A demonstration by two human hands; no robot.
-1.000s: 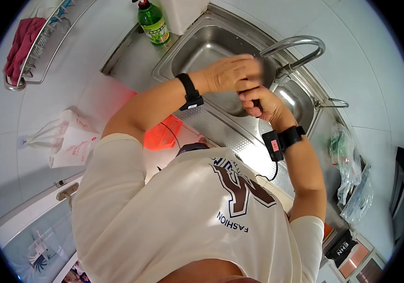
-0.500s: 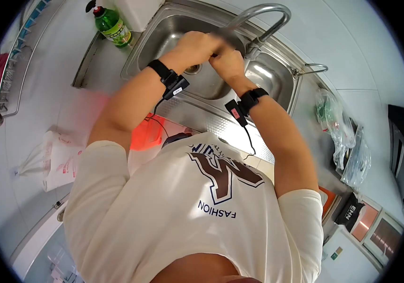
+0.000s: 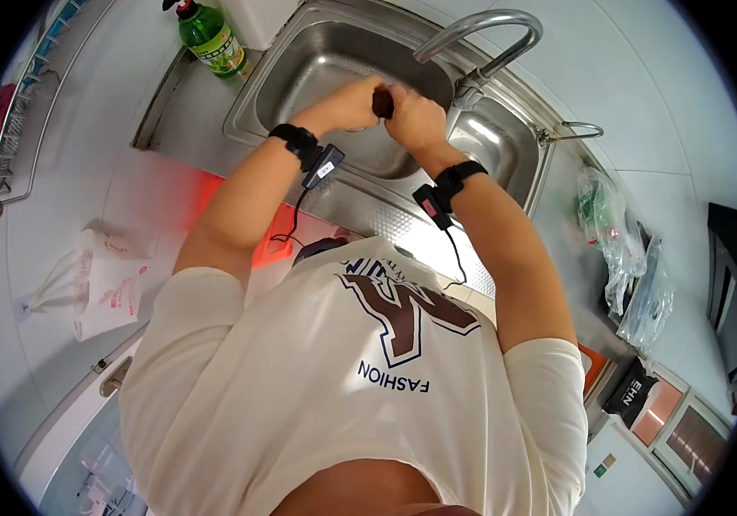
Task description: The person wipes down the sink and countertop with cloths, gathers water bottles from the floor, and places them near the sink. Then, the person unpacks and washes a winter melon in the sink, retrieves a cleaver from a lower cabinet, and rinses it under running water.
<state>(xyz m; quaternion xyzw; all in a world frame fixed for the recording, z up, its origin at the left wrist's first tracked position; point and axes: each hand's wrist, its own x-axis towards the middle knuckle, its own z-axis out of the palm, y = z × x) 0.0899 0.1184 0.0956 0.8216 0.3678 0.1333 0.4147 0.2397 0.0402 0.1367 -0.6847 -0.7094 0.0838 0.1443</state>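
My left hand and my right hand meet above the large basin of the steel sink. Between them is a small dark reddish-brown thing, mostly covered by the fingers; its kind I cannot make out. Both hands are closed around it, with fingertips partly hidden. The curved faucet stands beyond them to the right, its spout apart from the hands. Each wrist wears a black strap with a small wired box.
A green pump bottle stands at the sink's back left corner. The smaller basin lies to the right. Plastic bags hang at the right wall, a white bag at the left. A wire rack is at far left.
Both hands have come away from under the spout, closer to my body. The dark thing between them is now plainer to see, and the view has shifted slightly.
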